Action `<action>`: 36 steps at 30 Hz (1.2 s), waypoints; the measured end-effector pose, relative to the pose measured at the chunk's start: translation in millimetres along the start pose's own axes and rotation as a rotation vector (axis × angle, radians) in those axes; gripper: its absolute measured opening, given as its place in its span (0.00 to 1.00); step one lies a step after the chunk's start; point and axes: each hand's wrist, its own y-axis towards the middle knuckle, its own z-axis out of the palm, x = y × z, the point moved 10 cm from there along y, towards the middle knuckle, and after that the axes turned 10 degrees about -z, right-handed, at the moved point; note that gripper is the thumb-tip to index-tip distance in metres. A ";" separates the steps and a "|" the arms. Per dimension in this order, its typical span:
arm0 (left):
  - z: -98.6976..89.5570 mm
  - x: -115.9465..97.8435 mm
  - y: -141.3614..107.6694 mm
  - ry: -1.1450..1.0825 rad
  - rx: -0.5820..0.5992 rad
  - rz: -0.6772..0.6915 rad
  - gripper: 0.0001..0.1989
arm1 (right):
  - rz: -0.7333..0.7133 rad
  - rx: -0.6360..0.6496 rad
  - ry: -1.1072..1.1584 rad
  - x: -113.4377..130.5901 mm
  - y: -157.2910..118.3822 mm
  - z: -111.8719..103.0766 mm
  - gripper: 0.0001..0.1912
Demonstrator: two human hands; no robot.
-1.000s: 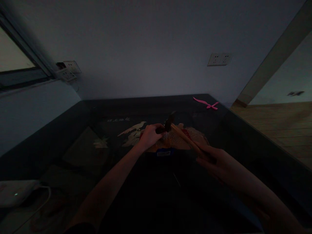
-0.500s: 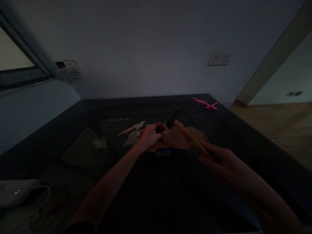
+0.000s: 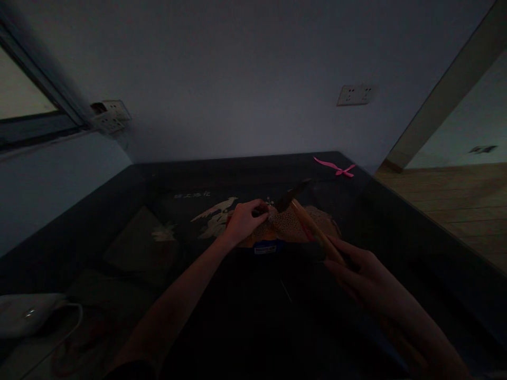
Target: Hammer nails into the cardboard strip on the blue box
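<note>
My right hand is wrapped round the wooden handle of a hammer. The hammer's dark head tilts down over a brown, dotted piece, just right of my other hand; whether it touches is too dark to tell. My left hand has thumb and forefinger curled together at this piece's left part, closed on something too small and dim to make out. A blue label shows at the near edge of the brown piece.
All this lies on a dark tabletop with a pale bird design. A pink ribbon lies at the back right. To the left sits a white box with a cable. Behind rises a wall with a socket.
The hammer head has shifted a little to the right and turned lower, and my right hand has moved slightly with it. My left hand stays in place.
</note>
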 end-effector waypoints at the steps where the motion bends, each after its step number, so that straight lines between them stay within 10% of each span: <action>1: -0.5 -0.7 -0.1 -0.002 -0.002 0.002 0.02 | -0.002 -0.009 0.014 -2.1 -0.5 -0.7 0.30; 14: 0.7 -3.7 0.6 0.030 0.000 0.058 0.04 | 0.075 0.000 0.141 -15.8 -8.5 7.8 0.33; 21: -33.4 -78.5 -29.9 0.352 -0.117 0.256 0.13 | 0.085 -0.075 0.222 -28.9 -6.9 3.2 0.32; 27: 69.2 -113.1 -114.3 0.455 0.720 0.527 0.05 | 0.090 -0.114 0.319 -36.5 -6.5 0.9 0.34; 31: 114.2 -89.3 -136.9 0.618 0.780 0.586 0.06 | 0.107 -0.113 0.349 -42.0 -9.4 1.5 0.35; 36: 127.9 -71.6 -135.7 0.709 0.686 0.592 0.03 | 0.133 -0.095 0.324 -44.0 -11.8 2.2 0.35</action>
